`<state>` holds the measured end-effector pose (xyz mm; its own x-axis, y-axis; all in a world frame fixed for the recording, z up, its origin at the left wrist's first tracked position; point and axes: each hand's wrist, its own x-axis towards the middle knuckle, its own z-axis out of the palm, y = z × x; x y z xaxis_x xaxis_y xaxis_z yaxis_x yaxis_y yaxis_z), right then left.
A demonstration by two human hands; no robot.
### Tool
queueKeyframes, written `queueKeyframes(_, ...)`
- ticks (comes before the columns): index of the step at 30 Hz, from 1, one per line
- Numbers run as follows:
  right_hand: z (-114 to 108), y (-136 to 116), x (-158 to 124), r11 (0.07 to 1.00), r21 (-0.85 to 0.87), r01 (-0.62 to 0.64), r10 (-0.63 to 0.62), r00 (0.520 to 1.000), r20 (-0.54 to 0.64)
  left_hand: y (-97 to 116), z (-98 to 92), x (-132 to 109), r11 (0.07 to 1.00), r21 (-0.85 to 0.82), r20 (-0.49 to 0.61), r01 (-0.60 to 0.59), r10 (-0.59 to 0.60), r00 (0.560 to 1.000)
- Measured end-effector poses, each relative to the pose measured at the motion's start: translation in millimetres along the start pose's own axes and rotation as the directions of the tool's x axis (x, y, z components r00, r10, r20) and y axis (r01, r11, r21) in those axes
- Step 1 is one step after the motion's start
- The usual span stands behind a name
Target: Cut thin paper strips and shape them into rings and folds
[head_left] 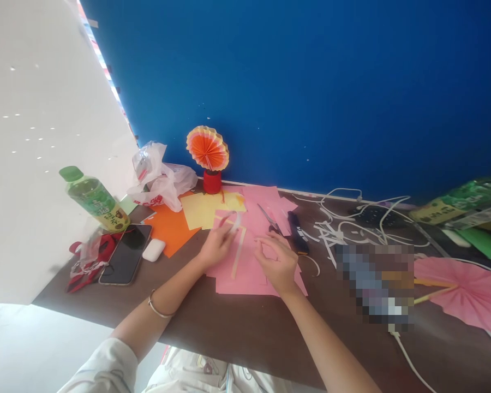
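Over pink paper sheets [233, 286], my left hand [217, 248] has its fingers curled round what looks like a roll of clear tape [238, 220]. To its right is my right hand [277, 263], thumb and forefinger pinched into a ring; whatever is between the tips is too small to make out. A pale cream strip [239, 255] lies on the pink paper between the hands. Scissors [271, 219] rest just beyond my right hand, and a dark-handled tool [298, 233] is beside them.
Left are a tilted green bottle [96, 199], phone [126, 254], white case [154, 250] and plastic bag [163, 183]. A paper rosette [208, 148] stands in a red holder [211, 182] against the blue wall. Right are paper scraps [327, 234], white cables [387, 218] and a pink paper fan [470, 295].
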<state>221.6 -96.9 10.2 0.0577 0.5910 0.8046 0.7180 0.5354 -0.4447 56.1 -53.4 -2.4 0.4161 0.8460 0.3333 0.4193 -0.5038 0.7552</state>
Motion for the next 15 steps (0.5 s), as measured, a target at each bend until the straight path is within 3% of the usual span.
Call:
queueKeyframes(2,-0.1,-0.6,-1.1,0.998,0.053,-0.022,0.022,1.0,0.016,-10.8,-7.8,3.5,0.997,0.059,-0.071,0.043,-0.038,0.997)
queueKeyframes(5,0.8,7.8,-3.7,0.974,0.119,-0.191,0.184,0.98,0.072,-29.1,-20.2,8.0,0.962,0.27,-0.085,0.031,-0.008,0.996)
queueKeyframes(8,2.3,22.9,-5.9,0.888,0.197,-0.415,0.388,0.908,0.161,-40.2,-26.8,9.2,0.859,0.505,-0.177,0.083,0.01,0.984)
queueKeyframes(11,4.8,33.0,-6.7,0.798,0.285,-0.532,0.494,0.847,0.198,-34.2,-22.6,6.2,0.779,0.6,-0.269,0.184,-0.021,0.963)
queueKeyframes(12,5.7,34.1,-6.6,0.775,0.309,-0.551,0.509,0.834,0.212,-28.4,-18.6,4.5,0.781,0.597,-0.249,0.181,-0.034,0.968)
queueKeyframes(15,7.8,30.7,-5.6,0.729,0.357,-0.585,0.52,0.811,0.267,-7.6,-2.6,-1.5,0.845,0.529,-0.044,0.08,-0.067,0.997)
